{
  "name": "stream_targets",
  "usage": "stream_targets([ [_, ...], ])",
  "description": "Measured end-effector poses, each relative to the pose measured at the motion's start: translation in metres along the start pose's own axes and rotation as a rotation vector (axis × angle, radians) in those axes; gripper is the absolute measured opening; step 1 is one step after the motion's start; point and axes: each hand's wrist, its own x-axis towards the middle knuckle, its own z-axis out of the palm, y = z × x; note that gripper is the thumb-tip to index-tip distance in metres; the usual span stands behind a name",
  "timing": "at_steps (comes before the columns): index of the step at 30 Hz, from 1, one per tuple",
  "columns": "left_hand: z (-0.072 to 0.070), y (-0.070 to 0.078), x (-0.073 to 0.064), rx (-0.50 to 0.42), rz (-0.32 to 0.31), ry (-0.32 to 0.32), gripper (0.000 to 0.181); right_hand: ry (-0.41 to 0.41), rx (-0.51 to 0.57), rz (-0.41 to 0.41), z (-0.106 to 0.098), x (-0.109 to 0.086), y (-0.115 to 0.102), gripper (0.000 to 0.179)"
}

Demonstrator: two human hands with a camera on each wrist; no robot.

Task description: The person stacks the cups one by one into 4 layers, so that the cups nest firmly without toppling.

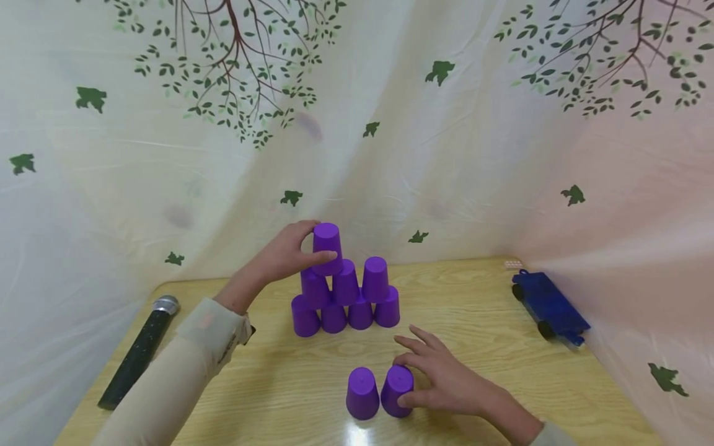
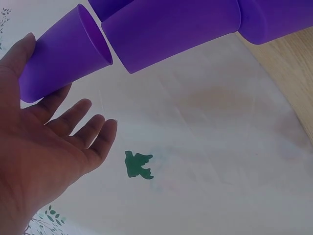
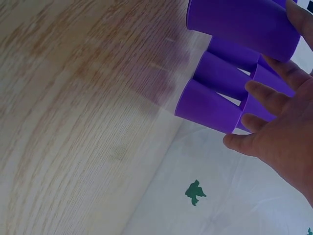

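Note:
My left hand (image 1: 290, 251) pinches an upside-down purple cup (image 1: 326, 248) between thumb and fingers, over the left part of a stack. In the left wrist view the rim of the held cup (image 2: 68, 56) sits just off the cup below it. Under it, a row of three upside-down cups (image 1: 346, 283) stands on a bottom row of several cups (image 1: 333, 317). Nearer the front, my right hand (image 1: 446, 381) holds another upside-down purple cup (image 1: 397, 391) near its base, thumb on one side and index finger on the other. One more cup (image 1: 362, 394) stands just left of it.
A black microphone (image 1: 139, 350) with a silver head lies at the left of the wooden table (image 1: 463, 310). A blue toy vehicle (image 1: 549, 306) with black wheels is at the right edge. A pale curtain (image 1: 390, 186) with printed leaves and birds hangs behind.

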Motion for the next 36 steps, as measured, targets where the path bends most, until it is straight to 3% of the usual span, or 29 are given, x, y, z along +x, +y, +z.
stream_targets([
  [36, 0.002, -0.0064, 0.0017, 0.01, 0.02, -0.001, 0.059, -0.02, 0.028, 0.042, -0.0009, 0.0002, -0.0013, 0.045],
])
